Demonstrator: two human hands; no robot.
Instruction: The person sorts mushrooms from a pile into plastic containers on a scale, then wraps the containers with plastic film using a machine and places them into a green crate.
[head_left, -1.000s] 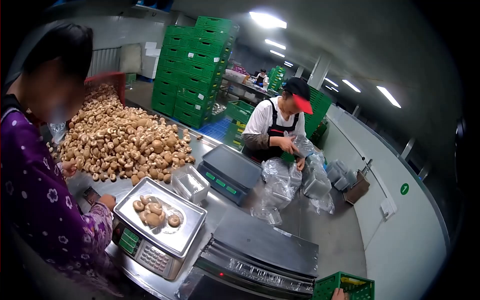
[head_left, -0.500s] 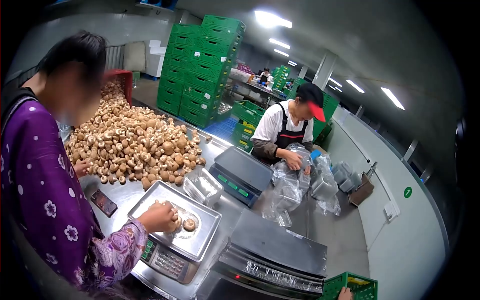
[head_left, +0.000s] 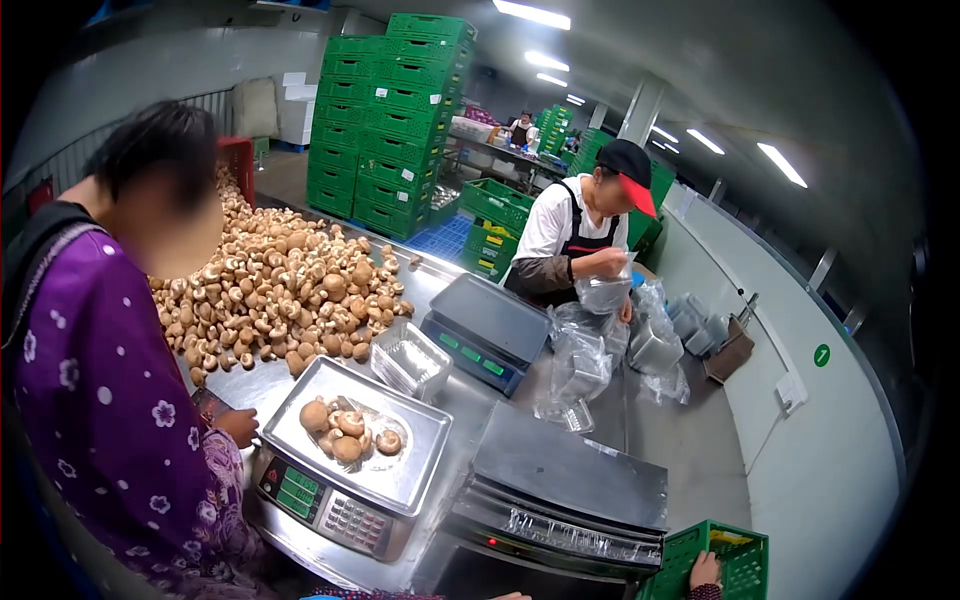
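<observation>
The steel bench [head_left: 690,470] runs up and left from the fingers. A mushroom heap [head_left: 285,290] lies at its far end, within a purple-sleeved co-worker's reach for weighing. A grey sealer [head_left: 560,500] sits just left of the fingers. Further left, a scale [head_left: 345,470] carries a few mushrooms [head_left: 345,435]. The green crate [head_left: 725,560] is at the bench's near corner. The right hand [head_left: 703,572] is on its rim, fingers curled over it, grip unclear. The left hand [head_left: 510,596] barely shows, so I cannot tell its state.
</observation>
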